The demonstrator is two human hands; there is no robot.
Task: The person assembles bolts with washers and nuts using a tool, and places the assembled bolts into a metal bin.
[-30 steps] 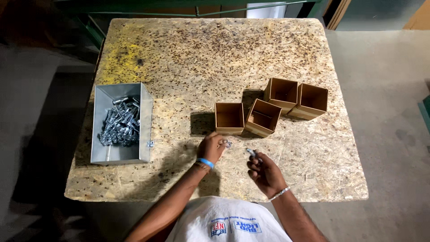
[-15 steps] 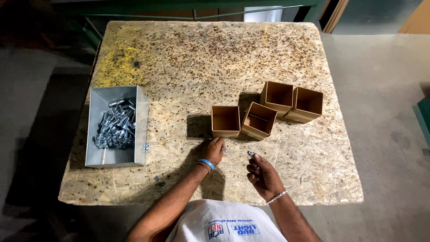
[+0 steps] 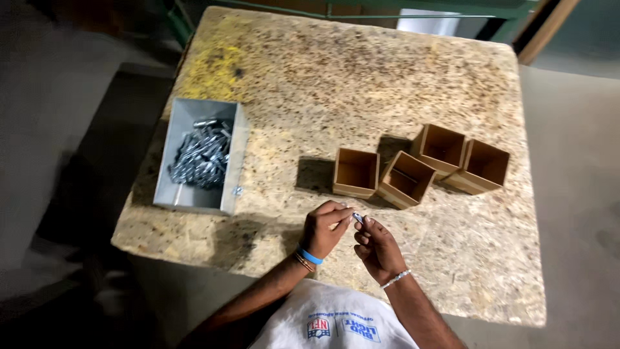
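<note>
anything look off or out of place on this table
One small metal piece lies loose on the board beside the grey bin that holds the rest. The four cardboard boxes sit unevenly, some turned at angles and touching. Nothing looks damaged.

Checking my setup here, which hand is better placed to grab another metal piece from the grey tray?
Probably the left hand: the grey tray of metal pieces lies on its side. The right hand is farther, nearer the cardboard boxes.

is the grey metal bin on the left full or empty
Partly full: the grey rectangular metal bin holds a pile of small silvery metal parts at its far end; its near end is bare.
</note>
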